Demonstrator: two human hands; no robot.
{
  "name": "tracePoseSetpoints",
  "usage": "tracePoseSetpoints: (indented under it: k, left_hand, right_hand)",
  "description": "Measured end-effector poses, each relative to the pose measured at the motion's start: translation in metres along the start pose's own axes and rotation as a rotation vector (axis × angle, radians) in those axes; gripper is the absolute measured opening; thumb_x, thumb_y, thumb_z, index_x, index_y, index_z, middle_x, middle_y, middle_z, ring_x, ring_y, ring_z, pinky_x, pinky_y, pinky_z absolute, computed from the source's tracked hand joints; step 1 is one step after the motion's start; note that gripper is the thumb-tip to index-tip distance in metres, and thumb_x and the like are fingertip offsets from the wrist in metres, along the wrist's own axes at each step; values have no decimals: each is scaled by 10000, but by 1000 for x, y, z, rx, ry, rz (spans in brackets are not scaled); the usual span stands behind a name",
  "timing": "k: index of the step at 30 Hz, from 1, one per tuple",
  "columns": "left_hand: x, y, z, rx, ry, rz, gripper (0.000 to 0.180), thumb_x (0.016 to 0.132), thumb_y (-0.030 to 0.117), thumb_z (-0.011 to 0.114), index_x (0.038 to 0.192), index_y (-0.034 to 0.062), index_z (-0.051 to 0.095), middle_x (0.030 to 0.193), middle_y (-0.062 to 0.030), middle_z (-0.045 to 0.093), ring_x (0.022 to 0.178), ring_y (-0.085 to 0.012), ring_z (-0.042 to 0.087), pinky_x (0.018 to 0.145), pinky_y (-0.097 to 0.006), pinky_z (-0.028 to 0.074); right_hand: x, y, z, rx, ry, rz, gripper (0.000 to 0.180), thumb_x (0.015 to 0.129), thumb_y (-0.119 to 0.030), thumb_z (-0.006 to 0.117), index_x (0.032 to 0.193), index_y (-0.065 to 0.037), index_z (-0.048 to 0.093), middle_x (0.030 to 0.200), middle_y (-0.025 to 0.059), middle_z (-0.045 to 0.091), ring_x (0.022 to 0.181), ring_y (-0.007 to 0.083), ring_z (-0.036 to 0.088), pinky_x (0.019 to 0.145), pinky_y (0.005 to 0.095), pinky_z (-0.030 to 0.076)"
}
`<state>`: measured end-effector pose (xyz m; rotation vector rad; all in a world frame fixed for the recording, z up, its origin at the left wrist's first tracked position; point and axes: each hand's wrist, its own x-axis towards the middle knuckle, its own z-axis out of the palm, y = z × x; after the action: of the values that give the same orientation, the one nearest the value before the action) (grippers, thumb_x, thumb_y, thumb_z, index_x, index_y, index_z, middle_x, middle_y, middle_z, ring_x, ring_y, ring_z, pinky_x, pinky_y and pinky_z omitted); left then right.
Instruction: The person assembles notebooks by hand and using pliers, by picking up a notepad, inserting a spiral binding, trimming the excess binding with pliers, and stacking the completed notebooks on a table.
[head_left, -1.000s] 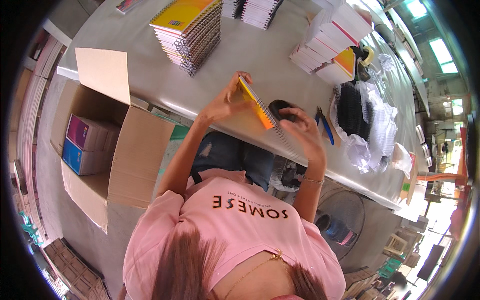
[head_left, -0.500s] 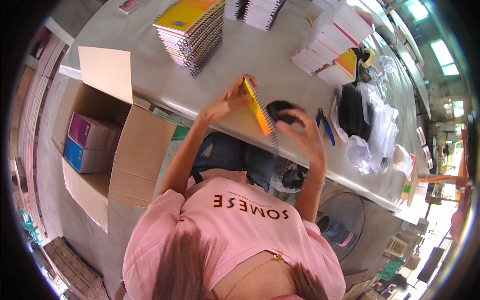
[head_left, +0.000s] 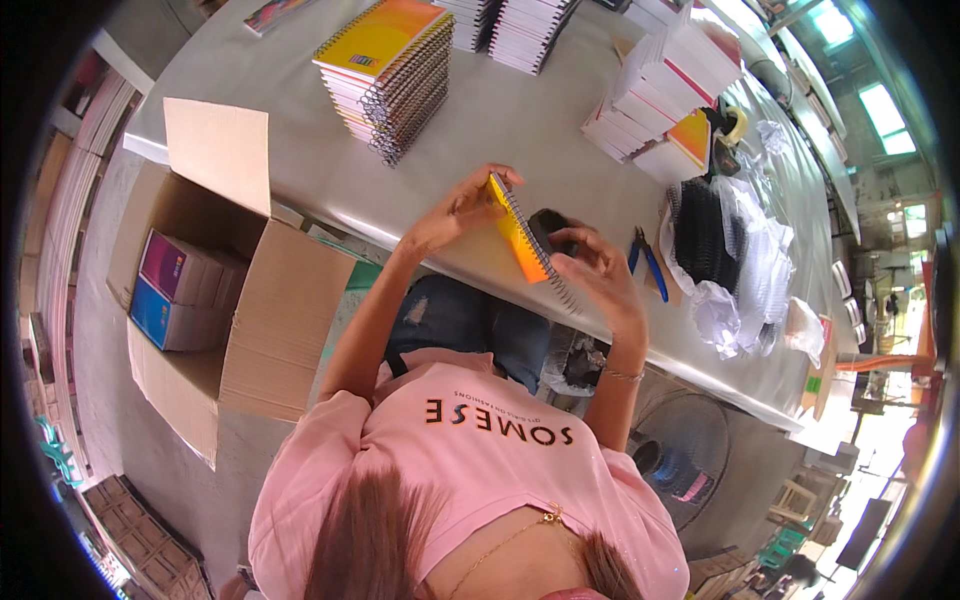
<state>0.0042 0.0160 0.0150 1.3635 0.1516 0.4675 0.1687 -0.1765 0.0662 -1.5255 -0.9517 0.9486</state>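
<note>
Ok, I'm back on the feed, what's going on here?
A person at a table has a yellow-orange notebook in the left hand, tilted on edge. Its wire coil sticks out past the end nearer the person. The right hand is at a black thing beside the spine; I can't tell what it is. A stack of notebooks stands further back, pliers lie to the right, and an open carton is on the left.

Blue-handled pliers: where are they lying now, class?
In the head view, the blue-handled pliers lie on the grey table, toward the picture's right, between the person's right hand and the black ribbed bundle.
</note>
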Motion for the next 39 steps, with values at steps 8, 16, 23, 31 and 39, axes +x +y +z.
tracePoseSetpoints:
  k: [8,16,23,31,39]
  left_hand:
    - [-2,2,-1,-2,-15,19,407,883,88,580,1280,101,490,1176,-3,457,1122,-132,432,992,-283,328]
    - [-3,4,1,5,-17,-1,434,876,103,577,1300,97,488,1161,-24,472,1134,-139,433,990,-274,330]
    - [-4,4,-1,-8,-20,-22,447,872,108,576,1310,94,487,1152,-28,464,1102,-134,442,957,-272,347]
    - [-4,0,0,-59,-8,0,341,924,149,580,1248,80,504,1107,-10,502,1052,-113,473,944,-272,370]
    - [-9,-21,24,92,330,168,267,954,203,610,1134,34,507,1024,-22,553,988,-107,507,885,-256,412]
  right_hand:
    - [4,-13,2,80,-73,86,359,811,-292,761,1054,-34,696,1136,67,622,1043,154,567,890,280,415]
    - [10,-7,11,19,18,-4,383,829,-304,752,1059,-6,684,1088,30,605,988,102,558,881,243,410]
    - [12,-5,13,79,-75,48,335,835,-220,751,1092,-21,671,1100,0,587,986,89,545,910,244,410]
    - [25,5,16,-157,149,-103,510,851,-331,733,1255,-58,585,1282,107,548,1132,171,530,981,311,389]
    - [-17,48,-29,-1080,767,206,589,847,-379,703,1365,-183,501,1390,172,443,1307,407,366,1031,576,300]
